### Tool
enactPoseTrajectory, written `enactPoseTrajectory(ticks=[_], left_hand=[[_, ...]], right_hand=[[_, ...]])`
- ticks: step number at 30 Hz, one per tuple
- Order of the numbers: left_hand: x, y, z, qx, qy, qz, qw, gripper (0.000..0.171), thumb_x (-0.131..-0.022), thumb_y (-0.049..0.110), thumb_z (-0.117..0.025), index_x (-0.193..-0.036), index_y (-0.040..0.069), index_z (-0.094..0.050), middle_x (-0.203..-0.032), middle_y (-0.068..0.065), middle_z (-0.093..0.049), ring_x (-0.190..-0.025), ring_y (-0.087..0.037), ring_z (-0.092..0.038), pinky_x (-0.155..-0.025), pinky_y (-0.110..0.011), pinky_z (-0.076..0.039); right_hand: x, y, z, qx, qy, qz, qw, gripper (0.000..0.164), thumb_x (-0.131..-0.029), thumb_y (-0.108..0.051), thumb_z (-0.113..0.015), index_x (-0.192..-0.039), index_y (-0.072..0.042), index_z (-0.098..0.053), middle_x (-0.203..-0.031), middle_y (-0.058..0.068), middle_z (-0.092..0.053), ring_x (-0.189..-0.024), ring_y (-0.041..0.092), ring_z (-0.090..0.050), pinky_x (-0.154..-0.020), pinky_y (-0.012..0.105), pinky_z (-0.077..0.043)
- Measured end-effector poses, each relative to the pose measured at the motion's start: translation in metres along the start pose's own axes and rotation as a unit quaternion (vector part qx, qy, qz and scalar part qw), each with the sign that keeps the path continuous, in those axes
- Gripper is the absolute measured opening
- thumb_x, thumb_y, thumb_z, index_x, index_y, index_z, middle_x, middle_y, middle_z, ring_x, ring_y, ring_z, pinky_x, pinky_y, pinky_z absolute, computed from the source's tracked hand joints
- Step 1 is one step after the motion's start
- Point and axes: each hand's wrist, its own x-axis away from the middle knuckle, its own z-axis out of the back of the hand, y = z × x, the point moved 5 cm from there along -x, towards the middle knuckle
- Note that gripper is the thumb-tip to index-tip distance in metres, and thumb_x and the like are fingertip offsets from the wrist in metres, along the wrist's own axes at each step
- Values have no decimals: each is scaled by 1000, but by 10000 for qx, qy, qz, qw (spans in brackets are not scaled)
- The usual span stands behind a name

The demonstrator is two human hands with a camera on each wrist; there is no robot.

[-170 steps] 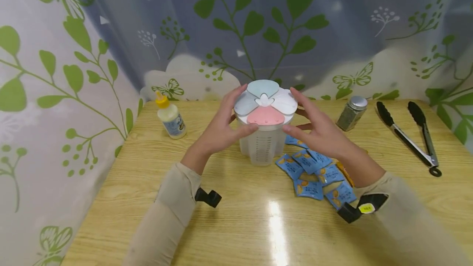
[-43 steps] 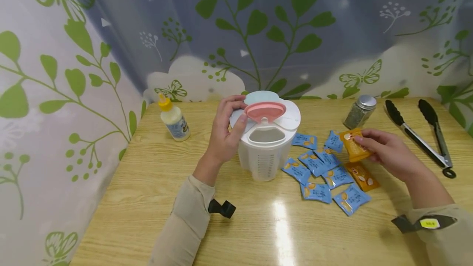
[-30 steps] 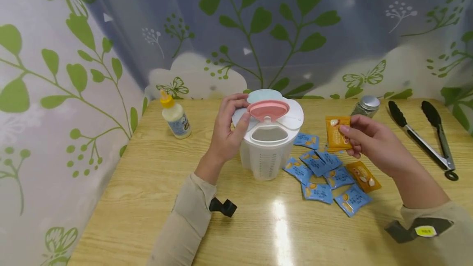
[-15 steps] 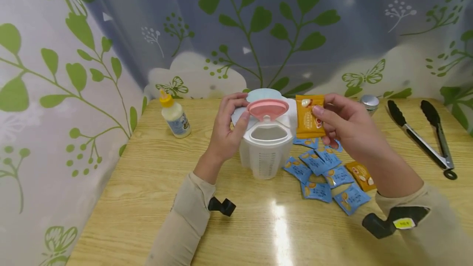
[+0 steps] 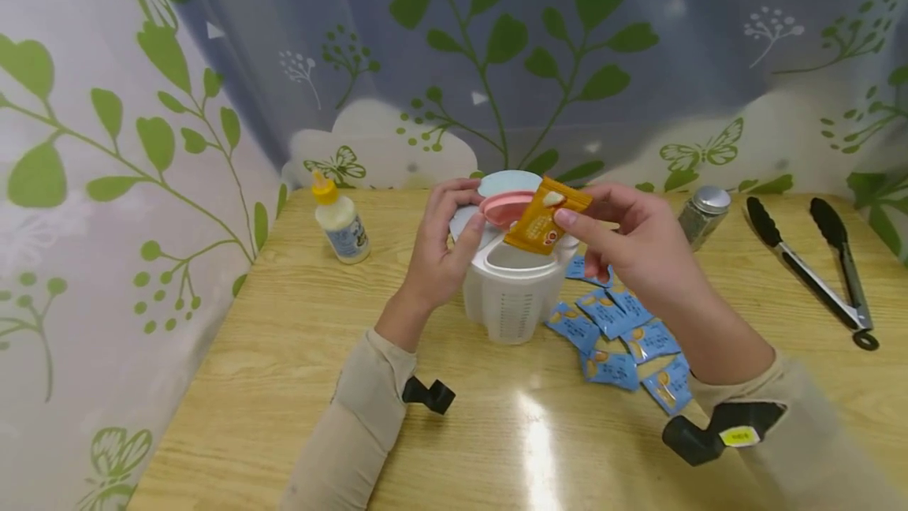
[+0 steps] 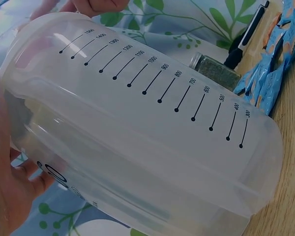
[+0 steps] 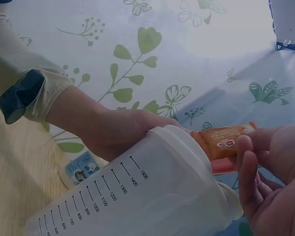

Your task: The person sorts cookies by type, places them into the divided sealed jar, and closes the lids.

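Note:
A translucent plastic storage container [image 5: 514,310] stands upright on the table, with a measuring scale on its side. Its lid has several segments, and the pink flap [image 5: 499,208] is raised above an opening. My left hand [image 5: 441,247] grips the container at the left of its lid, thumb in front and fingers behind. Between thumb and fingers, my right hand [image 5: 641,247] pinches an orange snack packet [image 5: 541,221], tilted over the opening; the right wrist view shows the packet [image 7: 223,140] at the rim. Several blue packets [image 5: 601,312] lie right of the container, partly behind the right arm.
A squeeze bottle [image 5: 343,229] with a yellow cap stands at the left. Behind the right hand is a glass jar [image 5: 702,215] with a silver lid, and black-tipped tongs [image 5: 816,278] lie farther right. A patterned curtain [image 5: 383,38] hangs behind the wooden table [image 5: 284,353].
The pink flap has been raised since the earliest frame. My right hand has picked up the orange packet and moved it left over the opening, tilting it. My left hand stays on the container.

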Motion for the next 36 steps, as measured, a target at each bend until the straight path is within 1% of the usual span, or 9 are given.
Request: enactPoseTrajectory(ticks=[3, 7, 9, 12, 18, 23, 28, 32, 36], left_hand=[[-1, 1, 0, -22, -26, 30, 10000, 33, -98, 25, -47, -111, -4, -57, -136, -20, -48, -132, -29, -46, -114, -43, -38], [-1, 1, 0, -32, -58, 61, 10000, 30, -98, 21, -47, -111, -4, -57, -137, -21, -47, -133, -30, -46, -114, -43, -38], [0, 1, 0, -10, -59, 46, 10000, 29, -98, 20, -48, -112, -4, -57, -137, -21, -47, -133, -31, -46, -114, -44, -38], [0, 0, 1, 7, -31, 21, 10000, 29, -98, 19, -48, -112, -4, -57, -137, -22, -47, -133, -31, -46, -113, -44, -39], [0, -1, 0, -8, 8, 5, 10000, 33, -98, 24, -47, -112, -4, -57, -136, -21, -48, -133, -29, -46, -113, -42, -39], [2, -1, -1, 1, 28, 20, 10000, 32, -98, 23, -47, -111, -4, -58, -135, -21, -49, -133, -30, -46, -113, -42, -39], [4, -1, -1, -23, 61, 28, 10000, 28, -97, 19, -49, -110, -3, -59, -135, -22, -49, -133, -31, -47, -113, -43, -39], [3, 1, 1, -18, 82, -14, 10000, 28, -98, 21, -48, -108, -3, -59, -134, -21, -50, -132, -30, -48, -111, -42, -41], [1, 1, 1, 18, 28, -24, 10000, 29, -99, 23, -48, -108, -3, -58, -135, -21, -49, -133, -29, -47, -110, -42, -42]], right_hand=[[1, 1, -2, 43, -72, 178, 9998, 14, -91, -16, -74, -102, -9, -72, -91, -2, -71, -46, 16, -55, -45, 26, -48], [3, 6, -4, 365, -138, 60, 9992, 12, -91, -16, -74, -101, -8, -73, -89, -3, -71, -50, 16, -58, -49, 27, -51], [5, 8, -5, 397, -154, 16, 9991, 14, -92, -16, -74, -102, -7, -74, -89, -3, -71, -52, 16, -59, -50, 28, -52], [6, 11, -4, 258, -159, 37, 9995, 15, -92, -15, -73, -104, -6, -75, -92, -3, -73, -54, 15, -59, -51, 26, -51], [8, 15, 3, -290, -190, 122, 9993, 13, -92, -9, -72, -104, -6, -76, -96, -2, -74, -55, 13, -58, -52, 23, -48], [15, 25, 16, -674, -187, 165, 9974, 19, -93, -2, -67, -110, -7, -74, -104, -2, -74, -56, 13, -57, -52, 22, -47], [25, 35, 35, -645, -192, 247, 9974, 25, -96, 2, -62, -117, -7, -71, -110, -2, -74, -56, 15, -57, -51, 24, -46], [30, 46, 50, -375, -286, 77, 9989, 28, -97, 0, -61, -124, -6, -67, -114, -4, -73, -61, 14, -58, -53, 25, -46], [35, 59, 64, 47, -420, -135, 9990, 30, -98, -1, -60, -127, -6, -65, -117, -8, -72, -63, 13, -57, -55, 27, -48]])
